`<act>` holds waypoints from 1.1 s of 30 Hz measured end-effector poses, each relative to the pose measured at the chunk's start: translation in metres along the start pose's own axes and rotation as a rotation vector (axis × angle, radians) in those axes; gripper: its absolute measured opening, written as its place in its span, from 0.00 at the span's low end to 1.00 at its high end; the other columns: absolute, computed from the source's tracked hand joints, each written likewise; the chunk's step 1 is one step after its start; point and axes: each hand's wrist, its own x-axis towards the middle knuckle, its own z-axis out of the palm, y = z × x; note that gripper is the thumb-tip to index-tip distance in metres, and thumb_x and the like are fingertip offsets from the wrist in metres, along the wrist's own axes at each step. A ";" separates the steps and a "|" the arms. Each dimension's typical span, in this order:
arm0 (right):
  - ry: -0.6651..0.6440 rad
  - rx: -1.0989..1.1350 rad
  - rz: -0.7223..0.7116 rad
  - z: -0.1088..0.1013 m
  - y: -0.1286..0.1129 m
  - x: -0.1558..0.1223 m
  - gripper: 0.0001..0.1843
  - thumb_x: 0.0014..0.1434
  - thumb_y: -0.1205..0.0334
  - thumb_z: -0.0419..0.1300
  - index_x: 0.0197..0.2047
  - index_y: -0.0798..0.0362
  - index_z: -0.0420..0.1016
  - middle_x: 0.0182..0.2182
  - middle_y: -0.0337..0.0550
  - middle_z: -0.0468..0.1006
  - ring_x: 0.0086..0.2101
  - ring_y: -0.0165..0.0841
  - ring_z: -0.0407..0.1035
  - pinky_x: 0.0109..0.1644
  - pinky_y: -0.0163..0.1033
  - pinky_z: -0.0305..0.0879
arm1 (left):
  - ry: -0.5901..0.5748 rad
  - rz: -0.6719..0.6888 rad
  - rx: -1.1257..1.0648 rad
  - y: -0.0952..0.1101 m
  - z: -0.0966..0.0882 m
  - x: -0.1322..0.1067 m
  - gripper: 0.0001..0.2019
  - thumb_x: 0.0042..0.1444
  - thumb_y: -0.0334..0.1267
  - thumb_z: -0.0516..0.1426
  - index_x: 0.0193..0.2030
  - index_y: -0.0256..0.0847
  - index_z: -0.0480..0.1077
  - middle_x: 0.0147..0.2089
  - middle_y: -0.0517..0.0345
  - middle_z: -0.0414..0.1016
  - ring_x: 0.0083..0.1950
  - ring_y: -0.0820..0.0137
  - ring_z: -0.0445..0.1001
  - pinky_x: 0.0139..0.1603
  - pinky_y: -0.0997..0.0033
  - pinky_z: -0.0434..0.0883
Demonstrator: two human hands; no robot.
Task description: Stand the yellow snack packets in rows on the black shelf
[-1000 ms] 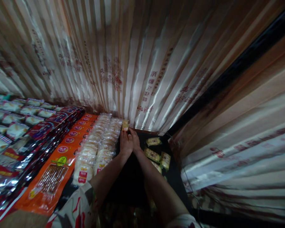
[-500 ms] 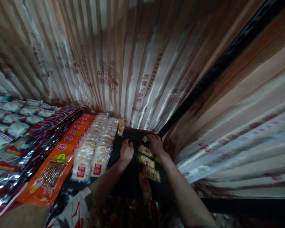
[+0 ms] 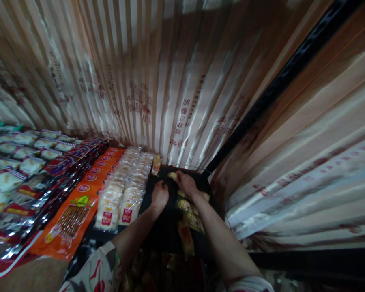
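Observation:
My right hand point(image 3: 186, 183) pinches a small yellowish wrapped snack point(image 3: 172, 175) by one end, over the back of the black shelf surface point(image 3: 162, 243). To its left, my left hand point(image 3: 160, 196) hovers with fingers loosely apart, holding nothing that I can see. Under my right wrist lie several similar wrapped snacks point(image 3: 188, 207), partly hidden by the arm. A longer pack with a red label point(image 3: 186, 239) lies nearer to me. One more wrapped snack point(image 3: 156, 165) sits at the back, beside the rice crackers.
Two rows of clear-wrapped rice crackers point(image 3: 130, 194) run along the left side. Farther left are an orange snack bag point(image 3: 73, 211), dark shiny packets point(image 3: 27, 211) and white packets point(image 3: 33, 162). A pleated curtain point(image 3: 170, 81) hangs behind, crossed by a black pole point(image 3: 261, 105).
My right hand has moved left, carrying a wrapped snack away from the right-hand row toward my left hand. My left hand has shifted only slightly.

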 end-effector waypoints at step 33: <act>0.139 1.714 0.436 0.034 -0.076 -0.020 0.10 0.40 0.62 0.65 0.26 0.52 0.69 0.22 0.35 0.74 0.23 0.25 0.67 0.26 0.30 0.64 | 0.315 0.183 -0.276 -0.012 -0.003 0.004 0.24 0.54 0.31 0.48 0.59 0.32 0.56 0.61 0.40 0.61 0.62 0.62 0.60 0.61 0.62 0.58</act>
